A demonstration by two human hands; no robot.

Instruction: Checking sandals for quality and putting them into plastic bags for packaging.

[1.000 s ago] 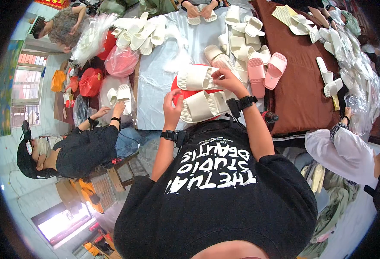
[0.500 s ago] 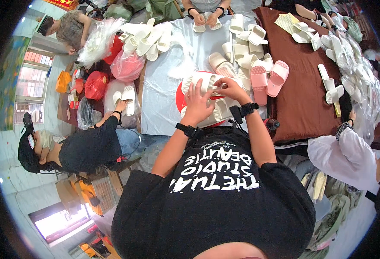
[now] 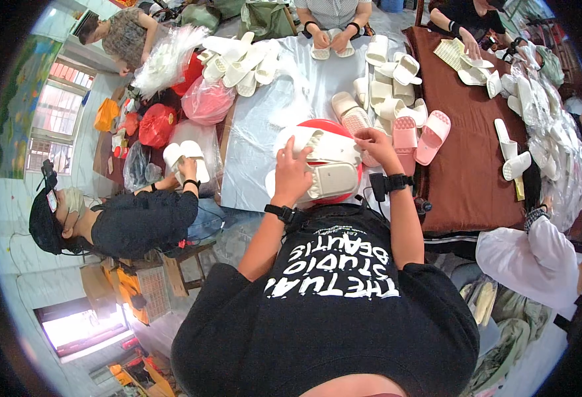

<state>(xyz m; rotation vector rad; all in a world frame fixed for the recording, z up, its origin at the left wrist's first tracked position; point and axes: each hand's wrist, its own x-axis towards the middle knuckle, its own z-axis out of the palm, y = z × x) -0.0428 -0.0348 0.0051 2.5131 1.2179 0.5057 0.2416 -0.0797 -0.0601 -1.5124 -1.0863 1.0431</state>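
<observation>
Two white slippers lie side by side on a round red surface (image 3: 322,124) in front of me, straps to the left. My left hand (image 3: 293,173) is bent over the strap end of the far slipper (image 3: 334,149), its fingers on the strap and side. Below that hand is the near slipper (image 3: 336,180), its pale insole facing up. At the far slipper's heel end, my right hand (image 3: 378,147) has its fingers pinched together on the edge. Whether something small is also between those fingertips is hidden. Both my wrists carry black bands.
Pink slippers (image 3: 432,137) and a beige slipper (image 3: 350,114) lie right of the red surface. White slippers (image 3: 241,66) are heaped far left near red bags (image 3: 161,126). A brown-covered table (image 3: 466,142) stands right. Co-workers sit left, opposite and right; one handles white slippers (image 3: 186,162).
My right hand has moved from the strap area to the far slipper's heel end. My left hand has shifted slightly left. The slippers' insoles now show more, and the whole view has tilted slightly.
</observation>
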